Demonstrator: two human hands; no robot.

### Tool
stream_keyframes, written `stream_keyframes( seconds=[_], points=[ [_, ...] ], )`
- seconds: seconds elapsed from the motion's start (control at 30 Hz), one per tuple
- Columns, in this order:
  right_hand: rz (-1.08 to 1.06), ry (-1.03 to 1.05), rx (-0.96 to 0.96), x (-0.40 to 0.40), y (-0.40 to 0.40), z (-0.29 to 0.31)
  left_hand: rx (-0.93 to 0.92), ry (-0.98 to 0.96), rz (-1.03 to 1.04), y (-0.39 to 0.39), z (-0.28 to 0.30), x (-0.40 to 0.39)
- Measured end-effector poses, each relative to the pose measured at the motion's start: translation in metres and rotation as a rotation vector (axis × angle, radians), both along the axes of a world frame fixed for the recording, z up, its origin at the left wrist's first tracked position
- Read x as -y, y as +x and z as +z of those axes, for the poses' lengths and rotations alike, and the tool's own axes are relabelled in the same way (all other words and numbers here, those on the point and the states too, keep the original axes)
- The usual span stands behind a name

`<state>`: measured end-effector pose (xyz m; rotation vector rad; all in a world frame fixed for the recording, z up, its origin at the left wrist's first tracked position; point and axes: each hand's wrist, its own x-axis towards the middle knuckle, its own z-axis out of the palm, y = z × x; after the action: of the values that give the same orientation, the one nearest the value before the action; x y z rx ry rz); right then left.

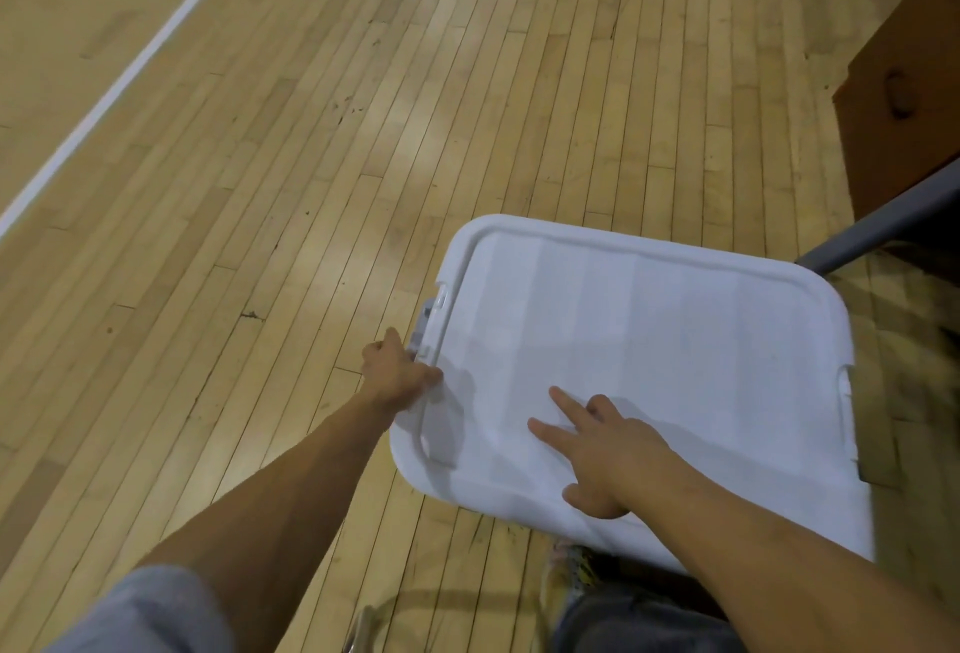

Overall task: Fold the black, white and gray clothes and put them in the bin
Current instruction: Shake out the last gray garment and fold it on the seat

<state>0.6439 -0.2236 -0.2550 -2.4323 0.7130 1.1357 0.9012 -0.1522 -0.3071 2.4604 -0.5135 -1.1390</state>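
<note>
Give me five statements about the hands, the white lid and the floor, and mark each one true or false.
1. The white lid is on the bin. True.
2. The left hand is at the latch on the lid's left edge. True.
3. The right hand is clenched in a fist above the lid. False: it lies on the lid with fingers spread.
4. The bin stands on a carpet. False: it stands on a wooden plank floor.
5. Folded clothes lie on top of the lid. False: only the right hand rests on it.
</note>
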Motion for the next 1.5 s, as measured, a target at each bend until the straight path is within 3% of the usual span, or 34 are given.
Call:
stream_keyframes(
  seconds=[0.1, 0.3, 0.5, 0.63, 0.7, 0.8, 0.9, 1.0, 1.1, 1.2, 1.3, 1.4, 1.5],
  points=[
    [0.005, -0.003, -0.007, 0.0, 0.0, 0.001, -0.223, -0.075, 0.07, 0.01, 0.005, -0.005],
    [-0.006, -0.006, -0.011, 0.0, 0.001, 0.001, -0.028, -0.044, -0.145, 0.01, 0.009, 0.011],
    [-0.008, 0.002, -0.012, -0.001, 0.0, 0.002, -0.028, -0.152, -0.126, -0.005, 0.007, 0.001],
    [-0.03, 0.038, -0.018, 0.001, 0.005, 0.003, 0.106, -0.156, -0.154, -0.016, 0.002, -0.002],
    [-0.164, 0.147, 0.048, 0.01, 0.004, 0.007, 0.158, -0.133, -0.171, -0.017, 0.002, -0.003],
    [-0.576, 0.241, 0.329, 0.034, -0.024, 0.01, 0.332, -0.06, -0.281, -0.015, 0.004, 0.0],
    [-0.844, -0.071, 0.487, 0.057, -0.09, 0.001, 0.696, -0.102, -0.571, -0.037, -0.006, 0.008],
    [-1.118, -0.298, 0.403, 0.064, -0.167, -0.01, 0.57, -0.203, -0.9, -0.118, -0.001, 0.04],
    [-1.379, -0.344, 0.403, 0.065, -0.21, -0.019, 0.462, -0.268, -1.288, -0.214, 0.006, 0.077],
    [-1.661, -0.184, 0.439, 0.068, -0.225, -0.027, 0.364, -0.278, -1.512, -0.29, 0.009, 0.104],
    [-1.973, 0.116, 0.547, 0.069, -0.234, -0.04, 0.422, -0.228, -1.577, -0.329, 0.008, 0.117],
    [-2.015, 0.104, 0.623, 0.069, -0.242, -0.047, 0.434, -0.201, -1.602, -0.334, 0.002, 0.122],
    [-1.719, -0.098, 0.596, 0.061, -0.234, -0.047, 0.428, -0.2, -1.622, -0.328, 0.003, 0.125]
  ],
)
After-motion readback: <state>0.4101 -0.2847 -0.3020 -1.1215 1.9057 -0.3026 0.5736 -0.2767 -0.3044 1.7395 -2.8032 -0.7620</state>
